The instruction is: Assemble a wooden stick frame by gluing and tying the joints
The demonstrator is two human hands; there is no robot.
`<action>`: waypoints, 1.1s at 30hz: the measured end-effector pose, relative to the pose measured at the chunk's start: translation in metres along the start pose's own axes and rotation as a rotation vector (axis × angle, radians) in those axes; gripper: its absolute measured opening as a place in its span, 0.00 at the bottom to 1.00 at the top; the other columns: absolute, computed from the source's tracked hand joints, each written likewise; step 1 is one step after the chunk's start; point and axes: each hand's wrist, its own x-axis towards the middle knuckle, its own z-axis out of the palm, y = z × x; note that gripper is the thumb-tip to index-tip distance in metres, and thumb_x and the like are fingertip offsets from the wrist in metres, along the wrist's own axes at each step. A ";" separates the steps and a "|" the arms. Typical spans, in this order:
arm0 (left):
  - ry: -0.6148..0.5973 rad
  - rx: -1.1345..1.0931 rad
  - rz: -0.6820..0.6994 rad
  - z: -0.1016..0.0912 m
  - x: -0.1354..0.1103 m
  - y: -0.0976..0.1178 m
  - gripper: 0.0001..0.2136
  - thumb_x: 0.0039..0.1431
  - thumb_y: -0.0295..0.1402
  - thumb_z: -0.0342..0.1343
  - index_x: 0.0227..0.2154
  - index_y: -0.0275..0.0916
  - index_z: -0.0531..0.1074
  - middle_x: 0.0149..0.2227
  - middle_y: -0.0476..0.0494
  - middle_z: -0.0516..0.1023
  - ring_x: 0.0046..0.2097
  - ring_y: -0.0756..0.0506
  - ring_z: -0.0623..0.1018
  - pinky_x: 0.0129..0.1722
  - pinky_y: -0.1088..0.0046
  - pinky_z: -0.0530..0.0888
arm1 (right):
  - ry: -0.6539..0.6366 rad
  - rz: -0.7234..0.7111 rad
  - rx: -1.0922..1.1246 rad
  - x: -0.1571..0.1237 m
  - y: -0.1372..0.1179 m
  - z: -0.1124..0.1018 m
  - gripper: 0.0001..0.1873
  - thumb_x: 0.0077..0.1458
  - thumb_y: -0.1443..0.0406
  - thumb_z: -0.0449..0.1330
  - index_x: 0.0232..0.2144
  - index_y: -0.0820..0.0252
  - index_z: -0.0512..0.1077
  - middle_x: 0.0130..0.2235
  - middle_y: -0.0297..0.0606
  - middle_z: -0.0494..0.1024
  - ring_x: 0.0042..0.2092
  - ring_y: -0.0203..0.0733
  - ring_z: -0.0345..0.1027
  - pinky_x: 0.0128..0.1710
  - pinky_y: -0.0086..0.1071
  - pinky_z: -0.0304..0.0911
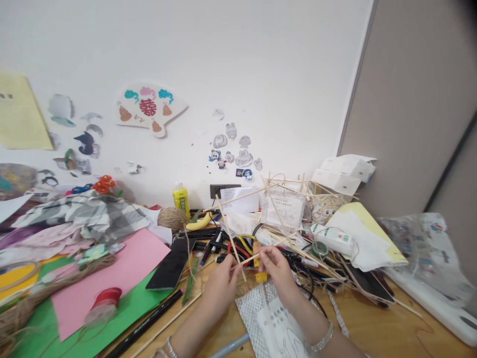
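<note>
My left hand [222, 279] is closed in a pinch on thin wooden sticks, close to where two of them cross. One stick [226, 223] slants up and left from that crossing. A second stick [248, 259] runs across to my right hand [276, 271], whose thumb and fingers pinch it. Whether string binds the crossing, I cannot make out. Beneath my hands lies a printed paper bag [257, 313] with a checked border. Just behind them are yellow pliers-like handles [246, 243] and a yellow block-shaped item [261, 277], partly hidden.
Pens, a phone [172, 263], a toy banana [198, 223] and a twine ball [172, 217] crowd the table. A red spool [108, 298] sits on pink paper [137, 263] at left. A stick frame [286, 180] stands behind; a white bottle [333, 240] lies at right.
</note>
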 end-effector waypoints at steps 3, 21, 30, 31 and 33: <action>0.010 -0.006 0.001 -0.001 0.000 0.001 0.09 0.60 0.36 0.41 0.25 0.42 0.58 0.26 0.48 0.72 0.30 0.46 0.73 0.30 0.73 0.64 | 0.004 -0.003 0.004 0.000 0.000 0.000 0.17 0.47 0.51 0.62 0.28 0.60 0.71 0.23 0.30 0.70 0.22 0.33 0.61 0.24 0.27 0.59; 0.085 0.025 -0.006 -0.008 0.001 -0.001 0.11 0.61 0.39 0.40 0.25 0.43 0.58 0.24 0.50 0.70 0.28 0.46 0.72 0.28 0.73 0.63 | 0.129 0.035 0.135 0.002 -0.004 -0.001 0.16 0.47 0.52 0.62 0.26 0.60 0.72 0.26 0.34 0.74 0.25 0.34 0.65 0.29 0.30 0.66; 0.166 0.010 -0.007 -0.009 0.002 -0.005 0.11 0.60 0.41 0.41 0.25 0.42 0.59 0.25 0.50 0.72 0.28 0.47 0.73 0.28 0.74 0.65 | 0.134 0.084 0.209 0.004 -0.001 -0.003 0.17 0.46 0.51 0.63 0.23 0.60 0.71 0.22 0.32 0.72 0.21 0.32 0.61 0.22 0.26 0.61; 0.175 0.009 -0.007 -0.008 0.002 -0.006 0.12 0.60 0.41 0.41 0.25 0.42 0.59 0.25 0.50 0.72 0.28 0.47 0.73 0.28 0.74 0.65 | 0.134 0.090 0.218 0.005 -0.001 -0.003 0.17 0.46 0.52 0.63 0.23 0.61 0.71 0.23 0.32 0.73 0.21 0.31 0.61 0.22 0.26 0.61; 0.187 0.009 -0.008 -0.007 0.003 -0.007 0.12 0.60 0.41 0.40 0.25 0.42 0.59 0.25 0.50 0.72 0.28 0.47 0.73 0.29 0.74 0.65 | 0.134 0.105 0.240 0.005 0.001 -0.004 0.17 0.44 0.53 0.65 0.23 0.61 0.71 0.24 0.33 0.74 0.21 0.30 0.61 0.22 0.25 0.60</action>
